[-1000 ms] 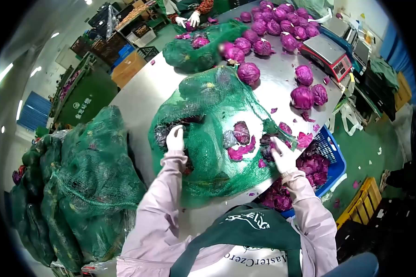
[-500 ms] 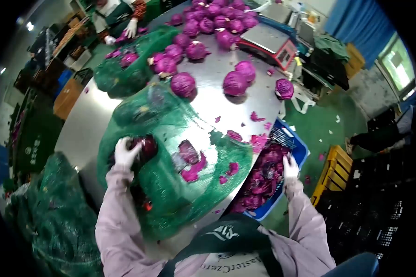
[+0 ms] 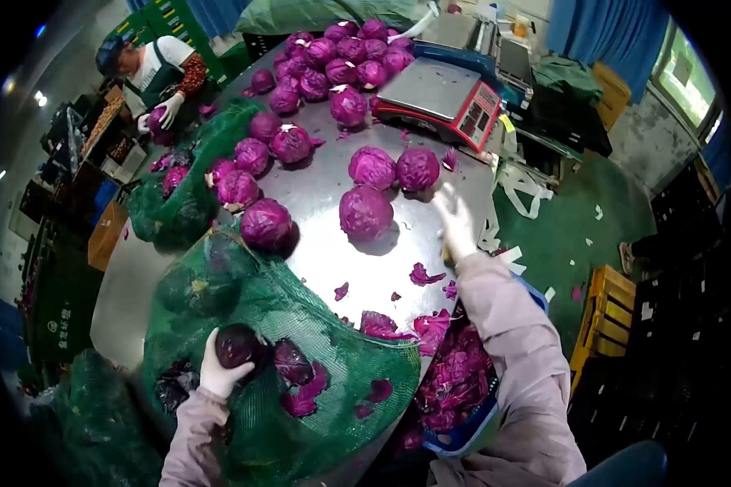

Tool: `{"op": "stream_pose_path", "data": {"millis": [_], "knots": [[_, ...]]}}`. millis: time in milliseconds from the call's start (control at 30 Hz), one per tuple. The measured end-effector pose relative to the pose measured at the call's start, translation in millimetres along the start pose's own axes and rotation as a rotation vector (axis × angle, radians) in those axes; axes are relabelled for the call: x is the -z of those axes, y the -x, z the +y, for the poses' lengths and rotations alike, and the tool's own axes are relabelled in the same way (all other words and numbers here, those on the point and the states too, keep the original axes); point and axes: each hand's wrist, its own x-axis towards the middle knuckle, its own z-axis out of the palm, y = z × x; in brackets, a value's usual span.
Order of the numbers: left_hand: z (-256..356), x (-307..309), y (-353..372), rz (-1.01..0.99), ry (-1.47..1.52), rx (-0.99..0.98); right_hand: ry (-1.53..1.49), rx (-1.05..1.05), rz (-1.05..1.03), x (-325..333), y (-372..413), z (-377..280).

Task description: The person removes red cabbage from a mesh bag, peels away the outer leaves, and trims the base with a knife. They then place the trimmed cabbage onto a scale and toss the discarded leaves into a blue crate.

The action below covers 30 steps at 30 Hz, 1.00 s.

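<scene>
My left hand (image 3: 222, 367), in a white glove, is closed around a dark purple cabbage (image 3: 240, 346) above the green mesh sack (image 3: 341, 377). Loose purple leaves (image 3: 304, 398) lie on the mesh beside it. Over the table's right edge, my gloved right hand (image 3: 456, 223) reaches out with its fingers extended. Just past its fingertips sits a red cabbage (image 3: 418, 169), one of three grouped on the metal table (image 3: 313, 264). Something brownish shows under the right palm; I cannot make it out.
A red-framed scale (image 3: 439, 97) stands near a pile of cabbages (image 3: 333, 61). Below the table's right side is a blue basket (image 3: 463, 438) of trimmed leaves. A co-worker (image 3: 158, 77) holds a cabbage at the far left. A yellow pallet (image 3: 605, 312) stands right.
My right hand has moved from the basket up to the table's right edge. The cabbage near that edge has shifted left beside two others. My left hand still grips its cabbage; the view has shifted.
</scene>
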Motion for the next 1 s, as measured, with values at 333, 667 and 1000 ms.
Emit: {"op": "stream_pose_path", "data": {"millis": [333,667,1000], "knots": [[101.5,-13.0,36.5,-0.585,1.161,0.372,-0.182,-0.304,-0.316,-86.1,55.4,-47.0],[117.9,-74.3,175.3,-0.727,1.290,0.856,0.124,-0.252,-0.340,27.8,319.5,-65.3],[85.9,-149.6,186.3,-0.147,-0.088,-0.280,0.291,-0.473,-0.658,48.3,401.2,-93.9]]}}
